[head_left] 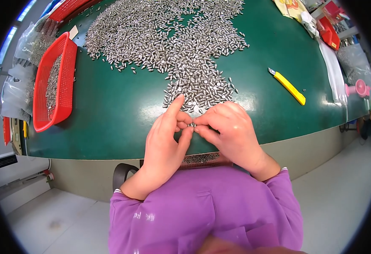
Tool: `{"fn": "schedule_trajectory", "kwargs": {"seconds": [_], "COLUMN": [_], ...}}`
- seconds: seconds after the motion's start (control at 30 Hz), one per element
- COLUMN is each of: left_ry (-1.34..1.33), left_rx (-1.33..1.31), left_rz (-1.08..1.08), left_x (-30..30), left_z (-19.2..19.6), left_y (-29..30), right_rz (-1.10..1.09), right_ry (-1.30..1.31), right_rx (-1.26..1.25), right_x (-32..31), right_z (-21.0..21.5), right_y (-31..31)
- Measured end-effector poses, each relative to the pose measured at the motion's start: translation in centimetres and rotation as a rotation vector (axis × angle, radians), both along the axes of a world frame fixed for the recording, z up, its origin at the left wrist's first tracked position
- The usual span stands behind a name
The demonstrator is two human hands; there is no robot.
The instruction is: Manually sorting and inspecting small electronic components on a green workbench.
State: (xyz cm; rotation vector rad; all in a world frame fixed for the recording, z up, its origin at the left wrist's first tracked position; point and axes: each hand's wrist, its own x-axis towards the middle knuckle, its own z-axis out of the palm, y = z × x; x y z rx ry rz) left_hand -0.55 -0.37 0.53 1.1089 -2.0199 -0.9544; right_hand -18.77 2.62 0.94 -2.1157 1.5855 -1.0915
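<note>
Close to the table's front edge, my left hand (164, 137) and my right hand (230, 131) meet fingertip to fingertip. Between them is a small shiny metal part (192, 125), pinched from both sides and mostly covered by the fingers. My left index finger is stretched forward, while the thumb and another finger grip the part. Thumb and index finger of my right hand close on its other end. Just beyond the fingers, a large heap of small pointed silver metal parts (168, 46) spreads to the back of the table.
A red perforated basket (70, 63) holding metal parts stands at the left. On the right lies a yellow utility knife (288, 86). Below the front edge of the green table (113, 114), another basket of parts (202, 160) is by my lap. Plastic bags (18, 89) hang at the left.
</note>
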Motion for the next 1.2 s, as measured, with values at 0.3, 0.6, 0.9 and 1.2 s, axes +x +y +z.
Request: {"fn": "schedule_trajectory", "kwargs": {"seconds": [0.3, 0.6, 0.9, 1.2], "left_ry": [0.03, 0.01, 0.005, 0.002], "left_rx": [0.018, 0.001, -0.047, -0.072], "left_rz": [-0.028, -0.036, -0.057, -0.05], "left_x": [0.1, 0.1, 0.1, 0.1], "left_z": [-0.1, -0.2, -0.2, -0.4], "left_y": [-0.2, -0.3, -0.5, -0.4], "right_rz": [0.008, 0.033, 0.075, 0.068], "right_ry": [-0.037, -0.008, -0.014, 0.03], "right_rx": [0.0, -0.027, -0.029, -0.052], "right_x": [0.0, 0.0, -0.2, 0.0], "right_z": [-0.2, -0.7, -1.0, -0.6], "right_y": [0.0, 0.1, 0.1, 0.2]}}
